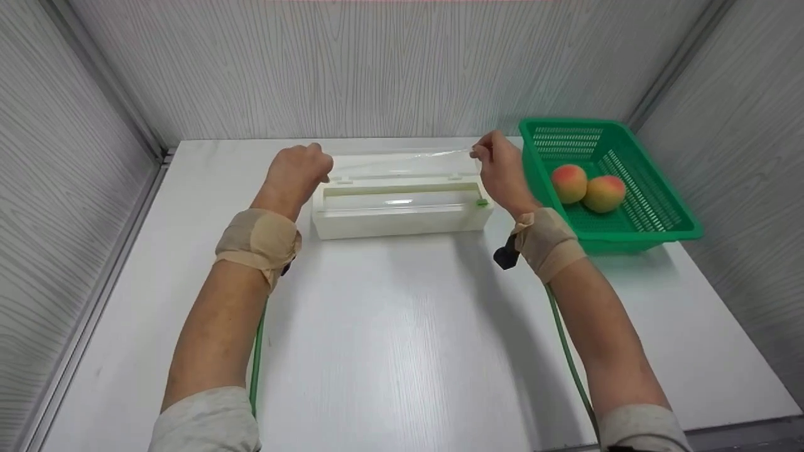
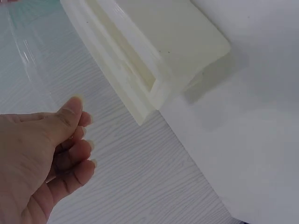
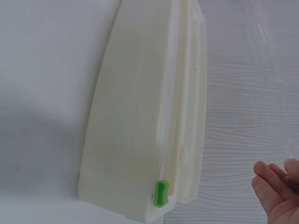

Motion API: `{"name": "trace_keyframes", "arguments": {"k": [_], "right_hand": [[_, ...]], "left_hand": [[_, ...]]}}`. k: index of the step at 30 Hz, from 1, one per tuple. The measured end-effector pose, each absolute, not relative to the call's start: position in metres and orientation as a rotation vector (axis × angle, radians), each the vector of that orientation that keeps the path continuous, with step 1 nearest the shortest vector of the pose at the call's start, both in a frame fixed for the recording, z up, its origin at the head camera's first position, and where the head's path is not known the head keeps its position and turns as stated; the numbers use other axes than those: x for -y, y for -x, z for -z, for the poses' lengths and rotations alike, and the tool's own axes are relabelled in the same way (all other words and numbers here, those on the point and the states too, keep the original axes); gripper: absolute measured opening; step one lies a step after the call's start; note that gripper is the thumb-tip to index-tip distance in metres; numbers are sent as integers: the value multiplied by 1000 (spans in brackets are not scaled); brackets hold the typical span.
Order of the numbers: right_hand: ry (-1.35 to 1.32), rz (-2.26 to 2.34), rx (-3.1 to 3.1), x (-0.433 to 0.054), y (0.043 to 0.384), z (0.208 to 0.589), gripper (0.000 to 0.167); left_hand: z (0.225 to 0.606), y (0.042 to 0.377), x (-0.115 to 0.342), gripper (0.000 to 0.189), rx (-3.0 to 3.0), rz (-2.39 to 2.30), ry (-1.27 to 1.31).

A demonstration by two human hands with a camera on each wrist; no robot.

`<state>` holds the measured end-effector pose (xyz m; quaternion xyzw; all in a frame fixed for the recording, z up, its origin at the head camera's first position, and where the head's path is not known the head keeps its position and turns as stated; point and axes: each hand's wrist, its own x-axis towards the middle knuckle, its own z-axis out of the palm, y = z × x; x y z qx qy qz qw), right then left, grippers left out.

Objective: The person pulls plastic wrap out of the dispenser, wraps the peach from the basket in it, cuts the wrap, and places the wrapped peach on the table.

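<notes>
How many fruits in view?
2. Both sit in the green basket: the left fruit, and the right fruit right beside it. The wrist partly hides the basket's near-left corner.

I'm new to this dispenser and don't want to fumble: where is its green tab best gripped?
Pinch the green tab by its two sides, probably from above: it is small, stands proud at the right end of the white dispenser, and nothing covers it. The right hand is nearest but would likely need to release the clear film first.

Pale wood-grain walls [image 1: 402, 69], white table [image 1: 383, 339]
</notes>
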<state>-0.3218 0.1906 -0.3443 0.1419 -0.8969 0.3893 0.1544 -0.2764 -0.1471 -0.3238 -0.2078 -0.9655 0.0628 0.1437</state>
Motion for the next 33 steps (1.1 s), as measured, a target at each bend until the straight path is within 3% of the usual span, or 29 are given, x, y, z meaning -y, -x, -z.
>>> {"name": "trace_keyframes", "arguments": {"k": [9, 33], "right_hand": [[-383, -1127, 2581, -185, 322, 335, 18], [-410, -1041, 2546, -182, 323, 286, 19]], "left_hand": [[312, 278, 150, 8, 2683, -356, 446], [262, 275, 156, 19, 2545, -284, 351]]}}
